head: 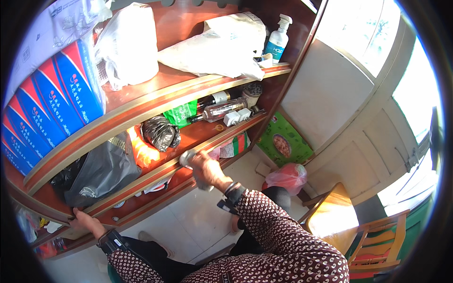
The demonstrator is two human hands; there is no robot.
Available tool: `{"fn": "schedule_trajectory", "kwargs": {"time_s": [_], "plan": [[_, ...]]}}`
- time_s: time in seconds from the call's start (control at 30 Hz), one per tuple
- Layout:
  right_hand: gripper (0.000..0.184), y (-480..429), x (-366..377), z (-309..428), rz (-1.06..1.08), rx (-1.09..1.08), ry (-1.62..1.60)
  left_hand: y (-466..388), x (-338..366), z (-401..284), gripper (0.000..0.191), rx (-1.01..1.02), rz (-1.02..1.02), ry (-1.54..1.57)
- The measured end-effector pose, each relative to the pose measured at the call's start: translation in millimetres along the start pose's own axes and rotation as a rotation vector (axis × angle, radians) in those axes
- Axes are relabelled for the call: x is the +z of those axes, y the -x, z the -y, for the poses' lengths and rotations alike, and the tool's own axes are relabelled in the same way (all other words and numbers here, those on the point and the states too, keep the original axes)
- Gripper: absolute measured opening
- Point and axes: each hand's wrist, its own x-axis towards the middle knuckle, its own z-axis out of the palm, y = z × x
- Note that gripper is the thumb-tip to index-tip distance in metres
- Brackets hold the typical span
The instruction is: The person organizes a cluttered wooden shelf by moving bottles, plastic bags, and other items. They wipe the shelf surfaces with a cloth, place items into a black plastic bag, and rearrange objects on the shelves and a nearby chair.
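My right hand [209,170] is closed around a grey cloth [187,159], which touches the front edge of the middle shelf [152,178]. Part of the cloth hangs below the fingers. Farther left, my left hand [88,223] holds the curved end of the same shelf edge, one finger on top; the other fingers are blurred. On this shelf lie a dark grey plastic bag [106,173], a knotted black bag [161,132], a green packet [182,114] and a clear glass bottle [224,110]. White plug adapters [237,116] sit near its edge.
Above stand blue-and-red packs [58,106], white plastic bags [129,46] and a pump bottle [277,40]. A green box [285,141] and a pink bag [288,177] are on the floor to the right. Beside me stand a wooden stool [332,212] and a wooden chair [378,244].
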Motion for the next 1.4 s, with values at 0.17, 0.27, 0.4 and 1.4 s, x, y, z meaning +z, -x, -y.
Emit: {"fn": "schedule_trajectory", "kwargs": {"time_s": [0.17, 0.27, 0.4, 1.4], "plan": [[0.054, 34.7, -40.3, -45.2, -0.183, 0.075, -0.152, -0.6, 3.4, -1.1, 0.065, -0.002, 0.005, 0.004], [0.042, 25.8, -88.7, -117.6, -0.476, 0.287, 0.061, -2.7, 1.6, 1.0, 0.064, -0.014, -0.003, -0.071], [0.039, -2.0, -132.4, -194.9, -0.512, 0.442, 0.225, -14.4, 1.4, 18.2, 0.063, 0.104, -0.030, -0.108], [0.039, 16.4, 60.1, 101.8, 0.027, -0.014, 0.119, -30.7, 9.3, 54.5, 0.078, 0.207, -0.299, -0.508]]}}
